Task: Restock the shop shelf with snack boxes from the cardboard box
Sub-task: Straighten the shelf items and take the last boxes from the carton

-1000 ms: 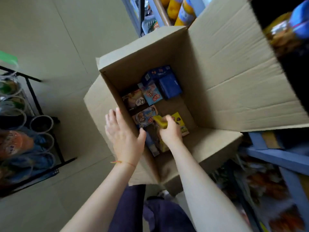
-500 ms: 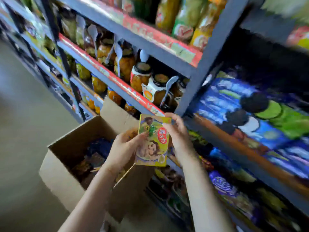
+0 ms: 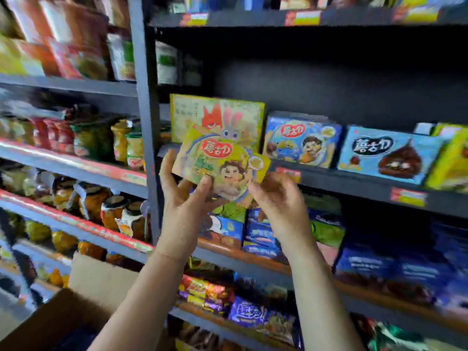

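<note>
I hold a yellow snack box [image 3: 220, 164] up in front of the grey shop shelf [image 3: 354, 182], its printed face turned toward me and tilted, its right end lower than its left. My left hand [image 3: 183, 196] takes it from below and from the left: the fingers lie along the left edge and the thumb presses the front near the bottom, so that grip is pinched on the box. My right hand [image 3: 274, 196] sits at the lower right corner with its fingers curled; motion blur keeps me from telling whether that grip truly clamps the corner or only touches it. The box hangs just before the shelf's front lip, not yet resting on the board. Behind it on that shelf stands a taller yellow box with a fox and a rabbit [image 3: 217, 117], and to its right a blue box with a cartoon boy [image 3: 301, 140], then a light blue box with a chocolate mushroom figure [image 3: 387, 155], all upright in a row, faces out. Blue biscuit packs [image 3: 263, 234] fill the shelf below my hands. In the bay to the left, past the grey upright post [image 3: 145, 122], jars with orange contents [image 3: 111, 211] line a red-edged shelf. The open cardboard box [image 3: 83, 297] sits at the lower left, beside my left forearm, its contents too dark to make out.
</note>
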